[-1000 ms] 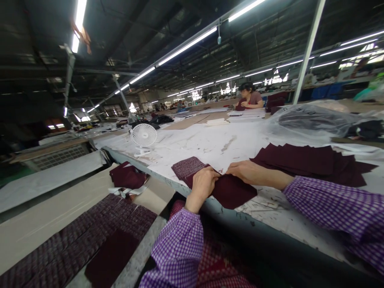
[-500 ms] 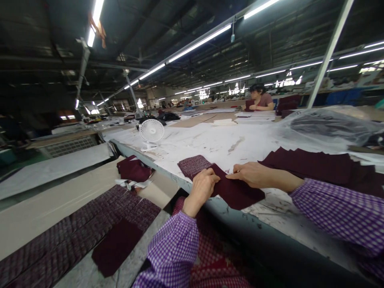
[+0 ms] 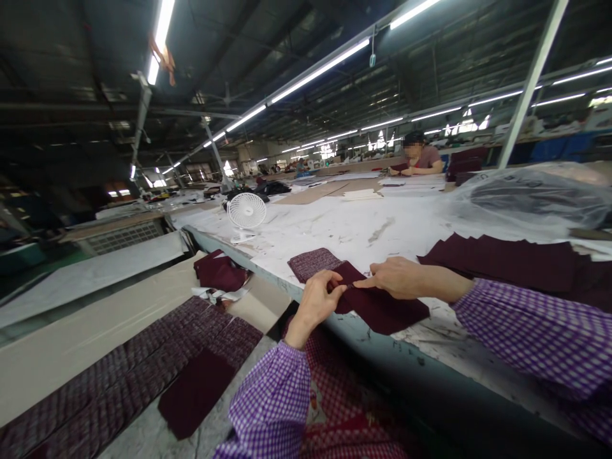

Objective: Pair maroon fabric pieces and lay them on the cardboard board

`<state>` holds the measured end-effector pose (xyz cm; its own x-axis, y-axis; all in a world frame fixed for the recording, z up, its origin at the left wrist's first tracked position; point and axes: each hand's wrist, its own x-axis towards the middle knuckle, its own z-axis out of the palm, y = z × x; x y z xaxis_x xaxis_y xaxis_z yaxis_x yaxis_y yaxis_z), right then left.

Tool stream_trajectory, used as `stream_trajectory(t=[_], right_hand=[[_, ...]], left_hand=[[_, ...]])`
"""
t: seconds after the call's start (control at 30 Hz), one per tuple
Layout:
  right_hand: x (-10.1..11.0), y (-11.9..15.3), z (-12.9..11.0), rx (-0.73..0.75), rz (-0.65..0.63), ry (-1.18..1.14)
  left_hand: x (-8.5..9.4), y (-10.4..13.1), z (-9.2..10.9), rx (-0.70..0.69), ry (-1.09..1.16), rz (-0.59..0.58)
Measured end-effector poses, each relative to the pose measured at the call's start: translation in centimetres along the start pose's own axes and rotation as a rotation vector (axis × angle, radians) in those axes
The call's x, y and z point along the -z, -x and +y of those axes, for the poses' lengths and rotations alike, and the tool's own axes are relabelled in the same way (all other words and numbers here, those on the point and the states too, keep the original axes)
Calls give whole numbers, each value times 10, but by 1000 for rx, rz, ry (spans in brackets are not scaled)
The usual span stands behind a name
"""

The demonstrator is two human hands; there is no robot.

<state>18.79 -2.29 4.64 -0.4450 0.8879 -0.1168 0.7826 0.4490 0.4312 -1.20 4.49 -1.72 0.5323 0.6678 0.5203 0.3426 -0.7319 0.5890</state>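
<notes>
A dark maroon cloth piece (image 3: 387, 309) lies at the near edge of the white-topped table (image 3: 325, 223). My left hand (image 3: 318, 298) pinches this cloth near its left part, thumb and forefinger together. From the right, my right hand (image 3: 389, 278) rests on the same cloth, its forefinger stretched out to a spot beside my left fingertips; its other fingers are curled under. A patterned maroon-and-white cloth piece (image 3: 313, 262) lies just beyond my left hand, partly beneath the plain cloth. To the right, a spread stack of maroon pieces (image 3: 502, 261) lies past my right forearm.
A small white fan (image 3: 247, 211) stands on the table's left side. Clear plastic (image 3: 530, 194) lies at the back right. On the lower left surface are rows of patterned cloth (image 3: 119, 376), a plain maroon piece (image 3: 196, 392) and a maroon bundle (image 3: 220, 271). Across the table a person (image 3: 425, 159) leans.
The view has shifted slightly, so most things appear a little further right. My right forefinger now reaches closer to my left fingertips, and a small fold shows in the cloth there.
</notes>
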Motion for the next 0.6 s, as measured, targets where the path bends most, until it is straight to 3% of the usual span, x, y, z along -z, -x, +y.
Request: stream_trajectory(t=[0.13, 0.33, 0.6], right_hand=[[2, 1, -1, 28, 0, 14], [9, -1, -5, 66, -21, 40], [-4, -1, -13, 44, 159, 36]], left_hand=[[-4, 1, 3, -80, -147, -22], [-3, 8, -3, -162, -197, -47], [12, 11, 3, -46, -6, -67]])
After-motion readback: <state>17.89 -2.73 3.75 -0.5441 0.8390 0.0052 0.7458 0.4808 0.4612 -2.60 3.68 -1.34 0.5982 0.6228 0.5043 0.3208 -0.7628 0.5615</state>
